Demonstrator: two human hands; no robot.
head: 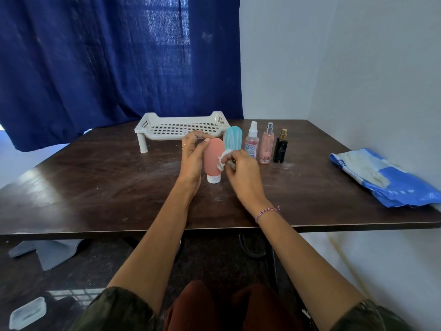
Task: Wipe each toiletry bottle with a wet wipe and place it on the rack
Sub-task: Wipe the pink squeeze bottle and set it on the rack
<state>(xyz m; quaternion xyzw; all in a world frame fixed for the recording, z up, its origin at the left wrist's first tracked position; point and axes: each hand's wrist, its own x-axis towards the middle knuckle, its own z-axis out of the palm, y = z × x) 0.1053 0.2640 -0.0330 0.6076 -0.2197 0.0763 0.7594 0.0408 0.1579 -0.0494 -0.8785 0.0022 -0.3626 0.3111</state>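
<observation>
At table (pixel 95 187) centre, L hand (pixel 191 156) fingers (pixel 202 143) curl round pink bottle (pixel 212 161); R hand (pixel 244 174) fingers pinch wipe (pixel 223 158).

Rack (pixel 181 127) behind bottles (pixel 266 144); wipe pack (pixel 386 180) far right on table (pixel 95 187)

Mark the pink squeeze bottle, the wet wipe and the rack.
pink squeeze bottle (pixel 212 160): head view, middle of its body.
wet wipe (pixel 224 156): head view, bunched fold against the bottle.
rack (pixel 142 124): head view, left side wall.
</observation>
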